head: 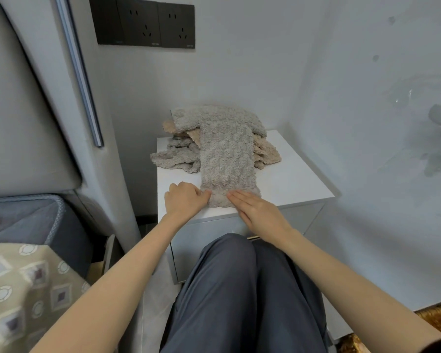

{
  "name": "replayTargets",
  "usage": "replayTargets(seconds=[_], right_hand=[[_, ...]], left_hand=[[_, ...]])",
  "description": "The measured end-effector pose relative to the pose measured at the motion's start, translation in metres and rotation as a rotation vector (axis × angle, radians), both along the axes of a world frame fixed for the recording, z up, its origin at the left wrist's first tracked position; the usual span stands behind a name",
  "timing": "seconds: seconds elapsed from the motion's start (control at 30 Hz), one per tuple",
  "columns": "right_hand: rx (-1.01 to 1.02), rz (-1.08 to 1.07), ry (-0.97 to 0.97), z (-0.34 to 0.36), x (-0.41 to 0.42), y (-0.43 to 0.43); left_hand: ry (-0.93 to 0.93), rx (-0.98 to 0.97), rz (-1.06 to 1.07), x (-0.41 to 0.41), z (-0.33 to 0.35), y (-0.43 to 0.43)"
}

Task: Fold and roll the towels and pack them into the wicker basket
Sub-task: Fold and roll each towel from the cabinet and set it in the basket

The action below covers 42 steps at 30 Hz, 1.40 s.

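A grey fluffy towel (227,159), folded into a long narrow strip, lies on the white nightstand (290,179) and runs from the near edge back over a pile of other towels. My left hand (185,200) pinches the strip's near left corner with curled fingers. Beside it, my right hand (257,212) lies with straight fingers on the near right end. Behind the strip sit crumpled grey towels (173,157) and beige towels (266,151). No wicker basket is in view.
The nightstand stands in a corner between two pale walls, with black wall sockets (145,24) above. A padded headboard (23,110) and a bed with a patterned cover (23,289) are to the left. My knees (239,289) are just in front of the nightstand.
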State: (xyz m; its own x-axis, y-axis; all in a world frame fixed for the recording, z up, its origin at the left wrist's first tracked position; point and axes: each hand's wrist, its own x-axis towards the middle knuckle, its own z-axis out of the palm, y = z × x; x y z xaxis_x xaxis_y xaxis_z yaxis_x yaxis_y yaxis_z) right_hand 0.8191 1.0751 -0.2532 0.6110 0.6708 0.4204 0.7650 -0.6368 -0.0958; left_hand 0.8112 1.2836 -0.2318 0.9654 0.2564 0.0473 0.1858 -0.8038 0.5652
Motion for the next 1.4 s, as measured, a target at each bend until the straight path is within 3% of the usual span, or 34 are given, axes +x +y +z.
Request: replayTargets(seconds=[0.13, 0.2, 0.27, 0.33, 0.5, 0.63, 0.8, 0.87, 1.03, 1.2, 1.3, 1.4], right_hand=[[-0.054, -0.118, 0.084, 0.005, 0.007, -0.021], [-0.094, -0.154, 0.149, 0.008, 0.010, -0.021], [-0.154, -0.180, 0.165, 0.012, 0.013, -0.017], [-0.191, -0.212, 0.180, 0.015, 0.017, -0.014], [-0.008, -0.222, 0.348, 0.021, 0.020, -0.011], [0.220, -0.238, 0.488, 0.032, 0.018, -0.011], [0.365, -0.354, 0.696, 0.037, 0.015, -0.018], [0.364, -0.426, 0.717, 0.036, 0.017, -0.018], [0.289, -0.630, 0.567, 0.027, 0.021, -0.008], [0.158, -0.705, 0.275, 0.025, 0.015, -0.003], [0.152, -0.447, 0.008, 0.028, 0.007, 0.008], [0.149, -0.180, 0.007, 0.022, -0.006, 0.030]], left_hand=[[-0.010, 0.274, 0.022, -0.001, -0.001, -0.005], [-0.159, 0.379, 0.006, -0.002, -0.001, -0.005], [-0.388, 0.431, -0.208, -0.003, -0.001, -0.004], [-0.431, 0.439, -0.469, -0.006, -0.003, -0.002], [-0.239, 0.334, -0.465, -0.011, -0.009, 0.010], [-0.246, 0.345, -0.422, -0.011, -0.005, 0.013], [-0.092, -0.057, -0.279, -0.012, 0.001, 0.015], [-0.047, -0.107, -0.244, -0.011, 0.001, 0.012], [-0.057, -0.050, -0.128, -0.006, -0.003, 0.000], [-0.051, -0.057, -0.043, -0.003, -0.006, -0.001], [-0.037, -0.065, -0.041, -0.001, -0.006, -0.002], [-0.038, -0.067, -0.032, -0.001, -0.006, -0.003]])
